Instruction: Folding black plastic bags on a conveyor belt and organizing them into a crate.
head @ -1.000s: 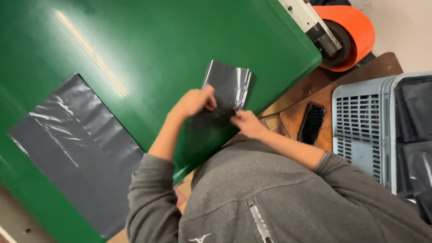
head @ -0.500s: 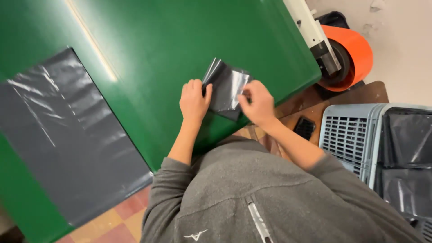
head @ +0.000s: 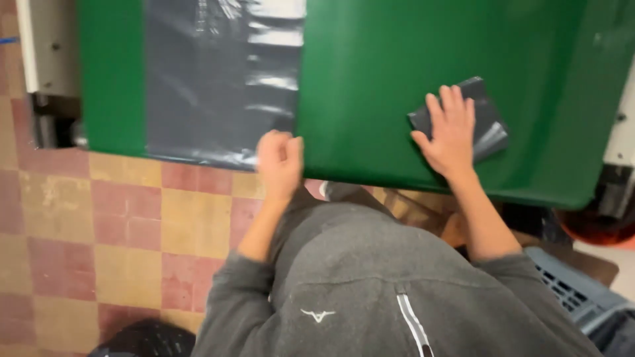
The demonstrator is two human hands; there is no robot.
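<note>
Grey folded plastic bag lies right of centre on the green tabletop, right hand flat on it; left hand grips the flat grey sheet at its lower corner.

Green table: smooth, flat, a little shiny.
Big bag sheet: thin dark grey plastic, glossy, wrinkly, lying flat on the green table.
Folded bag: same dark grey plastic, shiny at its fold, on the green table.
Floor: hard red and yellow tiles, dull and worn, below the green table.
Sweater: soft grey cloth, matt.
Crate: grey plastic grid.
</note>
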